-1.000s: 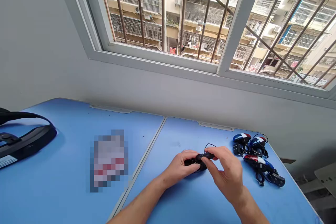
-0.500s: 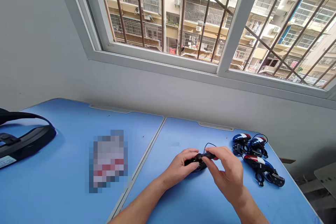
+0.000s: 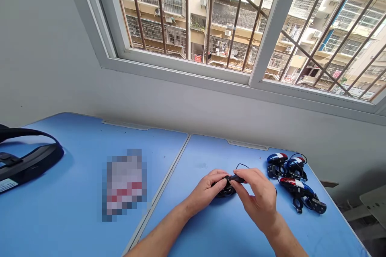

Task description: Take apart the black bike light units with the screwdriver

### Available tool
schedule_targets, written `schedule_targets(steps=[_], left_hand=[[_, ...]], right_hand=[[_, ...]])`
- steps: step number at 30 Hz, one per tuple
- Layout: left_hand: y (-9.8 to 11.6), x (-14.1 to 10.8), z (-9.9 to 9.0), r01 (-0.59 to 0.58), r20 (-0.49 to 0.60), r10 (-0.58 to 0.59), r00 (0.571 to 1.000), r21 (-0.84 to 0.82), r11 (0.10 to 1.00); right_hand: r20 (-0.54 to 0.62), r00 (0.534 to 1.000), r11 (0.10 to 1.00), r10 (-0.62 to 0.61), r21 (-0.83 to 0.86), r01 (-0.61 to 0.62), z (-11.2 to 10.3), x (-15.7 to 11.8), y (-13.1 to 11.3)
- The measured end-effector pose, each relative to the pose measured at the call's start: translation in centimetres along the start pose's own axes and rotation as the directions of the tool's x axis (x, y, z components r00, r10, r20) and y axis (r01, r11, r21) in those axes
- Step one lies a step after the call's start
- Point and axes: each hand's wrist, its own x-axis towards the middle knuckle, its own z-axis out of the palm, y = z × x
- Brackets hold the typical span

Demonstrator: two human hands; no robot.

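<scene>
A black device (image 3: 226,191) rests on the right blue panel, with a thin black cable looping up behind it. My left hand (image 3: 206,188) is closed around its left side, thumb on top. My right hand (image 3: 258,194) pinches a small dark elongated tool or part (image 3: 237,178) between thumb and fingers, its left end against the top of the device. The fingers partly hide both the device and this part.
Red, white and blue bike-light-like units (image 3: 297,186) with black clamps and cables lie at the right. A black curved strap (image 3: 39,160) is at the far left, a pixelated item (image 3: 125,180) left of the table seam. Behind stands a wall with a barred window.
My right hand and the dark part in it have shifted slightly left. The thumb of my left hand has moved a little up and left on the device.
</scene>
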Motion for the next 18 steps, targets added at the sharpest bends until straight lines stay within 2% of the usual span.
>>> schedule_targets(steps=[8,12,18], left_hand=[[0.42,-0.04,-0.2,0.017,-0.16,-0.007,0.987,0.06,0.998],[0.13,0.1,-0.18,0.046,-0.222,-0.043,0.974,0.011,0.999],[-0.14,0.13,-0.1,0.076,-0.253,-0.104,0.962,-0.118,0.99]], right_hand=[[-0.012,1.0,1.0,-0.003,0.009,0.003,-0.03,0.13,-0.11],[-0.025,1.0,1.0,0.003,0.024,-0.003,-0.03,0.21,-0.03],[-0.026,0.999,0.999,0.028,0.031,-0.028,-0.2,0.45,-0.13]])
